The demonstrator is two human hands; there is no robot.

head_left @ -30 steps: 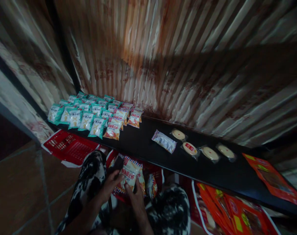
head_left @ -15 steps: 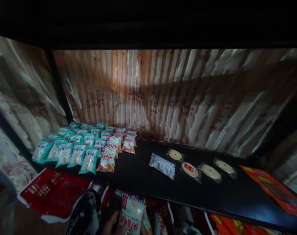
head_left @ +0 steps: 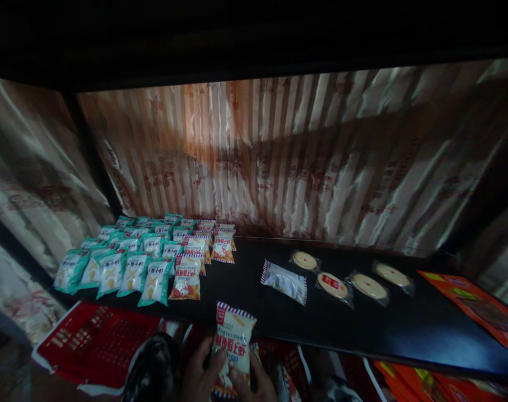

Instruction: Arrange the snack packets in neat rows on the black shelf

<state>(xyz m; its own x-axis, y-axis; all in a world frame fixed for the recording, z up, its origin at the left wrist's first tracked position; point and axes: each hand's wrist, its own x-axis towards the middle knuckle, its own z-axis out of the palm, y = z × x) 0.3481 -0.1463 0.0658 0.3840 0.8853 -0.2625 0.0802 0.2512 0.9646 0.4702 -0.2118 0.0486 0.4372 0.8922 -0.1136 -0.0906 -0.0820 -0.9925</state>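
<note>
My left hand and my right hand grip a snack bag from its two sides, low in front of the shelf's front edge. The bag is cream and orange with red lettering and a striped top seal, and it stands upright. Part of another packet shows behind it; whether I hold that too I cannot tell. Beyond, on the black shelf, similar orange bags lie in rows beside several teal-and-white snack bags.
Right of them lie a silver-backed packet, several round wrapped biscuits and a flat orange packet. Red baskets stand below the shelf edge. A black post rises at the left, and striped sheeting covers the back.
The snack bag has risen towards the shelf edge. Both hands now show more clearly around it, and the view has shifted slightly.
</note>
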